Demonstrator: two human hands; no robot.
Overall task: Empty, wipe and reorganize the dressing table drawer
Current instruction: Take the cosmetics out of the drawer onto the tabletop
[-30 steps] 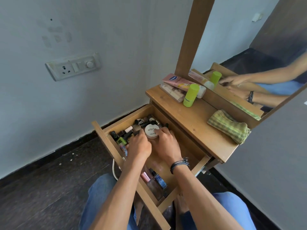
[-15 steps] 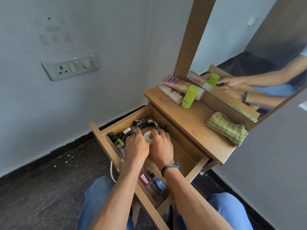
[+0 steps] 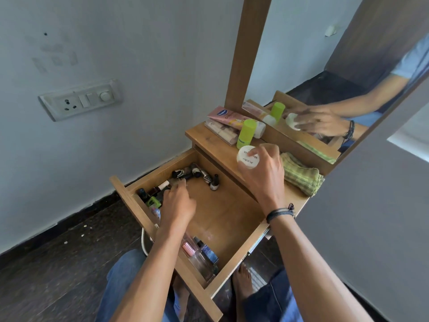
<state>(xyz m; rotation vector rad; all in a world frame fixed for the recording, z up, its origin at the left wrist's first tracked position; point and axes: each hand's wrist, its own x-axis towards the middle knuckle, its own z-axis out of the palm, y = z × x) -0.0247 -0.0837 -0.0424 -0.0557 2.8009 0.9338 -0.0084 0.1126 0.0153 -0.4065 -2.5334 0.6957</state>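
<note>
The wooden drawer (image 3: 232,231) of the dressing table stands pulled out in front of me. Several small cosmetic bottles (image 3: 192,174) lie along its far and left sides, and more bottles (image 3: 204,252) sit in its near corner. My right hand (image 3: 264,173) grips a round white jar (image 3: 248,158) and holds it over the table top (image 3: 222,156), beside a lime-green bottle (image 3: 246,133). My left hand (image 3: 178,203) reaches into the drawer's left side with curled fingers on the small bottles; whether it holds one is hidden.
A folded green striped cloth (image 3: 299,174) lies on the table top at the right. A pink tube (image 3: 234,118) and a beige box (image 3: 220,131) lie at the back by the mirror (image 3: 325,66). A wall socket (image 3: 81,99) is at left.
My right hand has lifted the white jar out of the drawer and carried it up to the table top. My left hand stayed in the drawer among the small bottles.
</note>
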